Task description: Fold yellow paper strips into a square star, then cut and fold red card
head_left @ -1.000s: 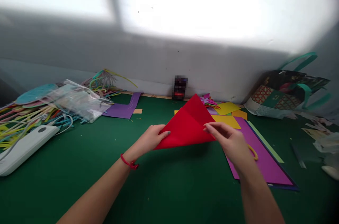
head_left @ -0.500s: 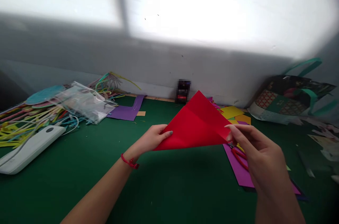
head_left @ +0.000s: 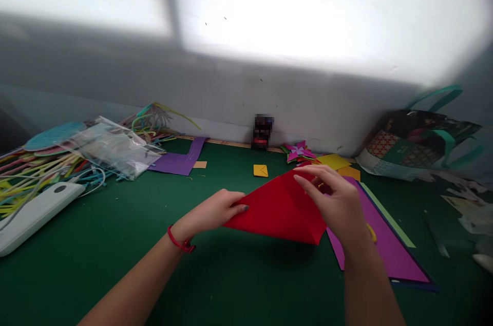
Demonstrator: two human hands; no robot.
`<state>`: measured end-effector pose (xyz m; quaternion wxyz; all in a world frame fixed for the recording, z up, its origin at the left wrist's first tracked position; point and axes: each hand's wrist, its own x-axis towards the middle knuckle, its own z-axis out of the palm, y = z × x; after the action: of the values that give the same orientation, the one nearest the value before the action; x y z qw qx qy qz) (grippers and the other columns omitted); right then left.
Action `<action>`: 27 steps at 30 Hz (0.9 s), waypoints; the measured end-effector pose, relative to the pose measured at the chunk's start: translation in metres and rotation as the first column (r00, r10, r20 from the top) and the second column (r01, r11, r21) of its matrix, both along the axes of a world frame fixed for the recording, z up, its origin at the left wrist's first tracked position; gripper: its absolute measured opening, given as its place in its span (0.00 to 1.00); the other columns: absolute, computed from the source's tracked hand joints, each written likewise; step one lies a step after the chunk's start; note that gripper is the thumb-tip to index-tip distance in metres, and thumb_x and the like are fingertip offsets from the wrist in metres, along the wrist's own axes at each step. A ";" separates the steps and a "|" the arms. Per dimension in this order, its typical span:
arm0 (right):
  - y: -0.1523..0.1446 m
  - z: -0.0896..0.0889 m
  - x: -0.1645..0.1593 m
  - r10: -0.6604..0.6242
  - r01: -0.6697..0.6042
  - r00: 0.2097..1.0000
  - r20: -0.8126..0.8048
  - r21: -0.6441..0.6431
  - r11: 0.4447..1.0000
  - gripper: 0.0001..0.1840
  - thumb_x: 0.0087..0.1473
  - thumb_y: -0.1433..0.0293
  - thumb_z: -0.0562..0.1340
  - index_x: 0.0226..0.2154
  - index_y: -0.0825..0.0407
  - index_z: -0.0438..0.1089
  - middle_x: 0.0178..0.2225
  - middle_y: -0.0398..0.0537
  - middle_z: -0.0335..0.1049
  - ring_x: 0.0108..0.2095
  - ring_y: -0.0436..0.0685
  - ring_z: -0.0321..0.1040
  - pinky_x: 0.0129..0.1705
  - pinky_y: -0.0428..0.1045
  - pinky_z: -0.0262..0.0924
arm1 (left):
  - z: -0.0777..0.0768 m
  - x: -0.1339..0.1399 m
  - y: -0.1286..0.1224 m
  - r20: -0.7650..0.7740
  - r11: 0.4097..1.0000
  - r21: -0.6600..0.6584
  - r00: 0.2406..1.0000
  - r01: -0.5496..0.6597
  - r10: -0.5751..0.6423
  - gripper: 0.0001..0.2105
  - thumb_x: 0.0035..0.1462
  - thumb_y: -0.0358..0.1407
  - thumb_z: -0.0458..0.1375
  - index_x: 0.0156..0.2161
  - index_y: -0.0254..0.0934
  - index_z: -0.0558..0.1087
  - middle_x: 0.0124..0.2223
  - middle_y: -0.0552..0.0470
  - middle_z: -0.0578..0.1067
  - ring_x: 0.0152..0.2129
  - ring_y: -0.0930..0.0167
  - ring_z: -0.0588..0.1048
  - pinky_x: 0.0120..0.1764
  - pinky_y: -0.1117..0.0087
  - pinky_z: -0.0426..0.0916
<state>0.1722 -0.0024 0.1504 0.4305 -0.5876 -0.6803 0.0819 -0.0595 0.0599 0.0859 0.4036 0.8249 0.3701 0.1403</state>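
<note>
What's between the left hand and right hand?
Red paper: in the head view, it stretches from the left hand, which grips it, to the right hand.

Left hand (head_left: 216, 209) partly out of sight behind red paper (head_left: 279, 213), dark object (head_left: 262, 132) a blur beyond recognition

Around the held sheet (head_left: 273, 213), over the table (head_left: 215, 285): corded device (head_left: 42, 215) at nine o'clock; pouch (head_left: 119, 149) on pipe cleaners (head_left: 42, 172) at ten; paper stars (head_left: 298, 151) at twelve; bag (head_left: 408, 149) at two; card stack (head_left: 385, 249) at three.
</note>
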 end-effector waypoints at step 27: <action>0.017 -0.032 -0.016 0.202 -0.168 0.959 0.199 -0.174 0.970 0.08 0.53 0.65 0.57 0.25 0.49 0.66 0.28 0.44 0.67 0.27 0.52 0.65 0.27 0.46 0.59 | 0.012 0.026 -0.027 0.088 0.976 0.071 0.976 -0.208 0.201 0.15 0.59 0.42 0.42 0.36 0.41 0.70 0.33 0.54 0.74 0.27 0.72 0.69 0.26 0.75 0.59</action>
<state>0.1563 0.0144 0.1185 0.2977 -0.5584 -0.7664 0.1106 -0.0333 0.0327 0.0980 0.3685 0.7914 0.4307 0.2289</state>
